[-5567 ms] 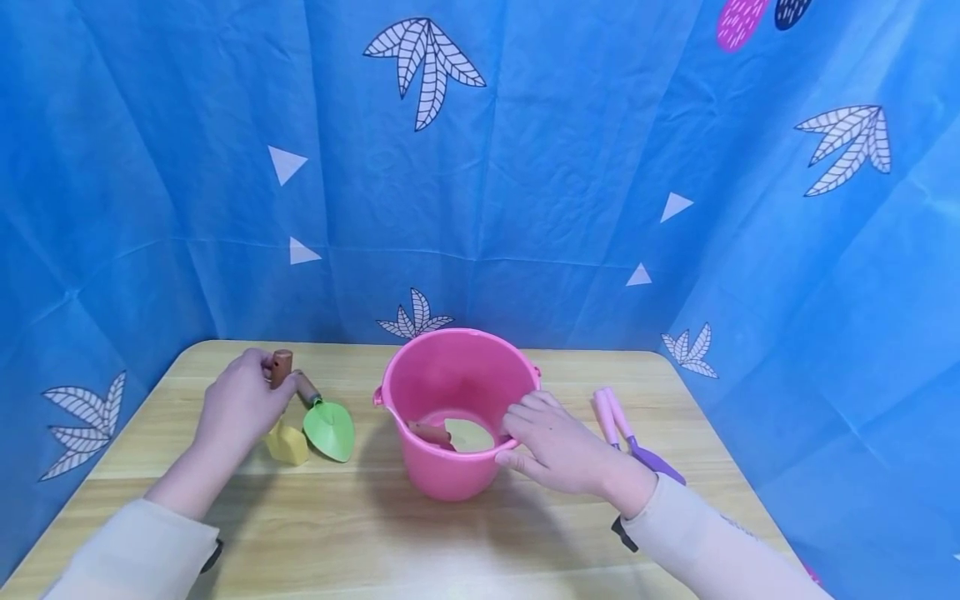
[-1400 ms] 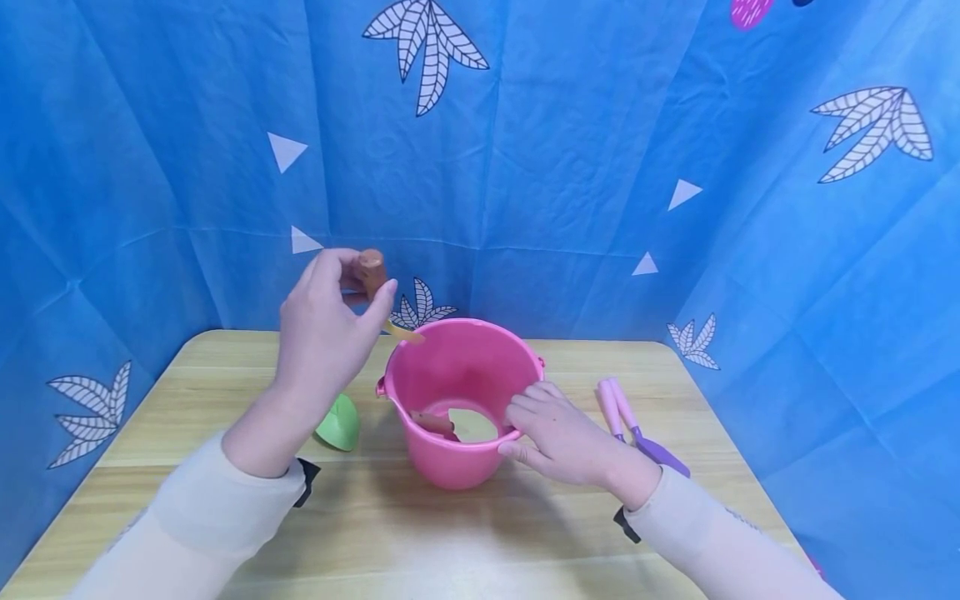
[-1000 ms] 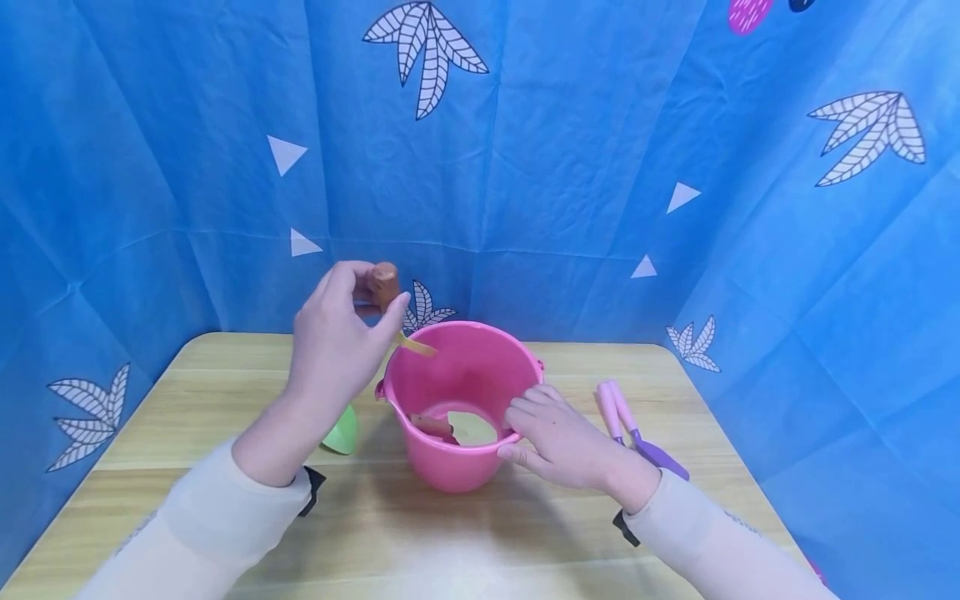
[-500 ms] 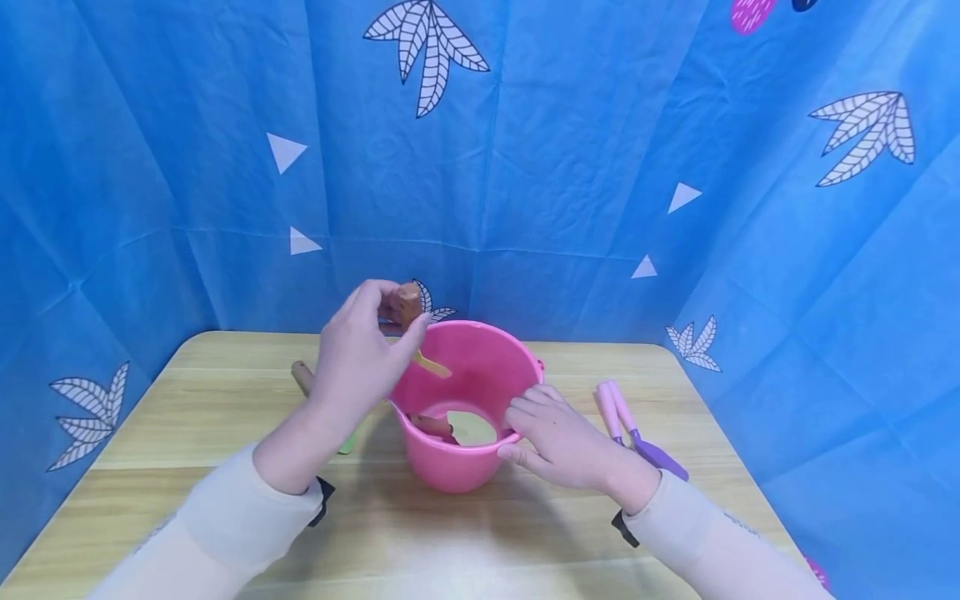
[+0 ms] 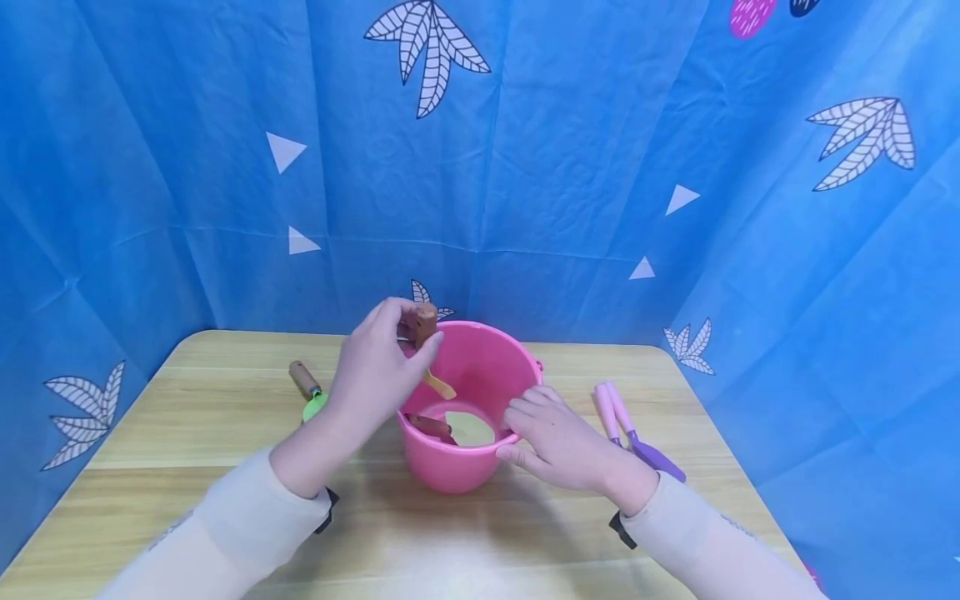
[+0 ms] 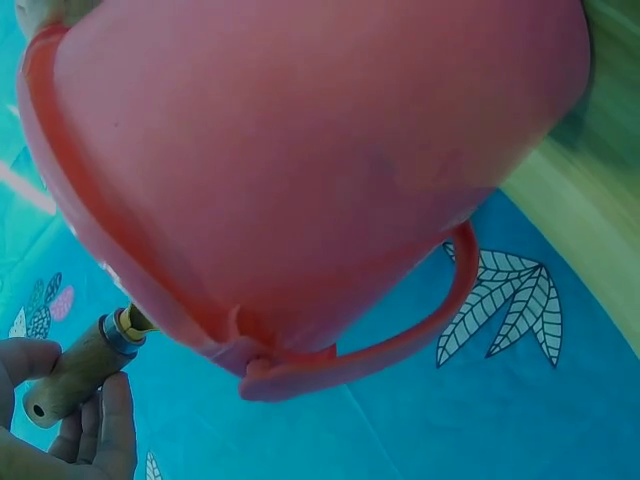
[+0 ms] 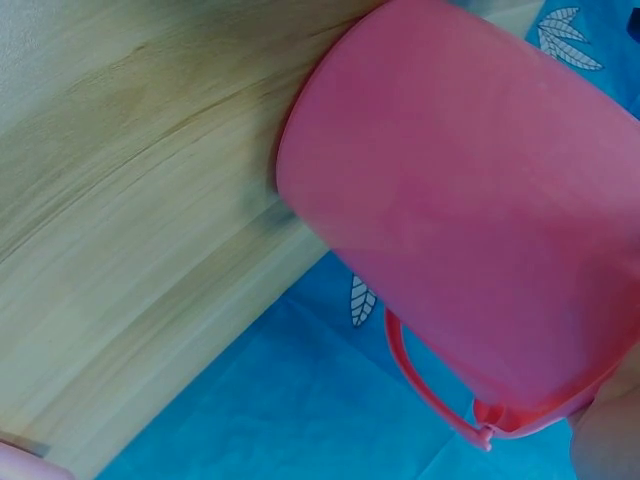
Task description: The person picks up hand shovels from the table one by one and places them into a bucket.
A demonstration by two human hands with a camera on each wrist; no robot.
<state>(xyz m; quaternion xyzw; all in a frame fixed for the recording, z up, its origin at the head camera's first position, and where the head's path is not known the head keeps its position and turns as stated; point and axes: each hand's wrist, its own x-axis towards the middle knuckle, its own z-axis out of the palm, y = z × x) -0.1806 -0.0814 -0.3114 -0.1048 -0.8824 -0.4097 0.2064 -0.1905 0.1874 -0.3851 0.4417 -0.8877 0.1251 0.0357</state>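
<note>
In the head view my left hand (image 5: 382, 358) holds a small garden tool by its brown wooden handle (image 5: 425, 323), thumb on one side and fingers on the other. The tool's yellow head (image 5: 439, 386) points down within the mouth of a pink bucket (image 5: 453, 471). The left wrist view has the handle (image 6: 80, 370) pinched just outside the bucket's rim. My right hand (image 5: 558, 437) grips the right front of that rim, fingers over the inside and thumb outside. At the bucket's bottom lie another wooden handle (image 5: 430, 426) and a pale yellow-green blade (image 5: 468, 429).
A green trowel (image 5: 315, 405) with a wooden handle lies left of the bucket, partly behind my left forearm. To the right are tools with pink handles (image 5: 617, 408) and a purple blade (image 5: 658, 460). A blue patterned curtain (image 5: 480, 167) surrounds the wooden table (image 5: 210, 417).
My left hand has lifted the yellow-headed tool from the left of the table, carried it right, and lowered it into the bucket's mouth. My right hand stays on the rim.
</note>
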